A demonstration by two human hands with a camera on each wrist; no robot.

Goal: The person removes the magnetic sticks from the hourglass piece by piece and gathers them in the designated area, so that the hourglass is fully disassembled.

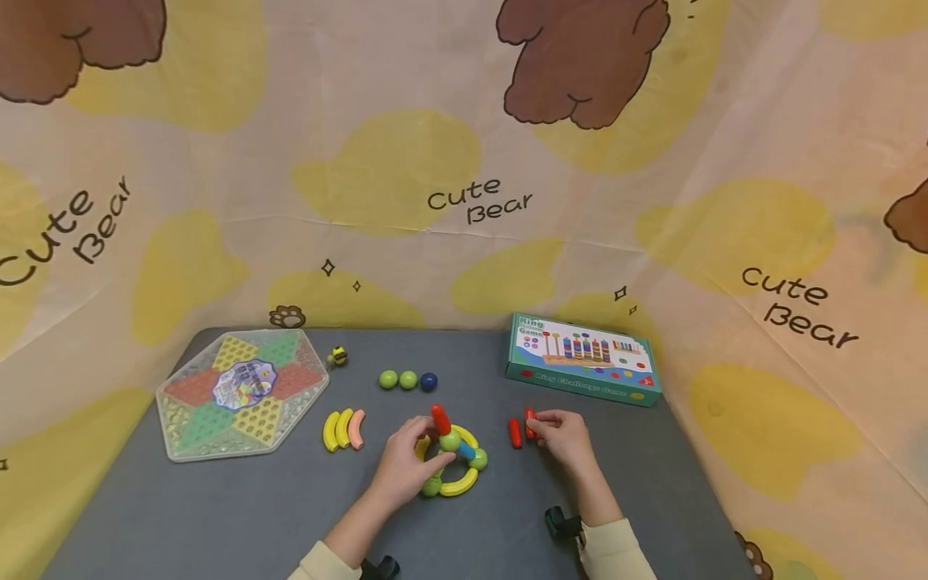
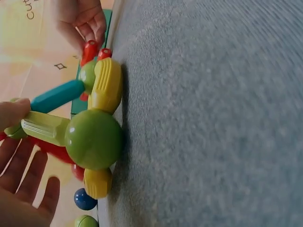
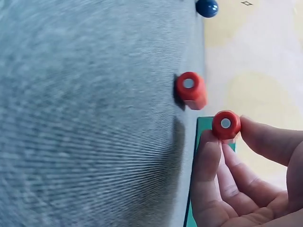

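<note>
In the head view, my left hand (image 1: 403,461) pinches the upper green ball (image 1: 450,441) of a small magnetic-looking frame between thumb and fingers. Curved yellow pieces (image 1: 460,485) and green balls form its base ring on the table. A blue rod (image 2: 57,96) and a light green rod (image 2: 45,126) slope up to the held ball. From that ball a red rod (image 1: 440,420) sticks up. My right hand (image 1: 568,439) pinches another red rod (image 3: 226,123) between thumb and fingers, its round silver end facing the wrist camera. Beside it, a further red rod (image 3: 191,91) lies on the table.
Behind the frame sit two green balls (image 1: 399,379) and a blue ball (image 1: 428,382). Curved yellow and pink pieces (image 1: 344,429) lie to its left. A star-patterned game board (image 1: 242,395), a small bee-striped figure (image 1: 337,356) and a green game box (image 1: 583,358) stand farther back.
</note>
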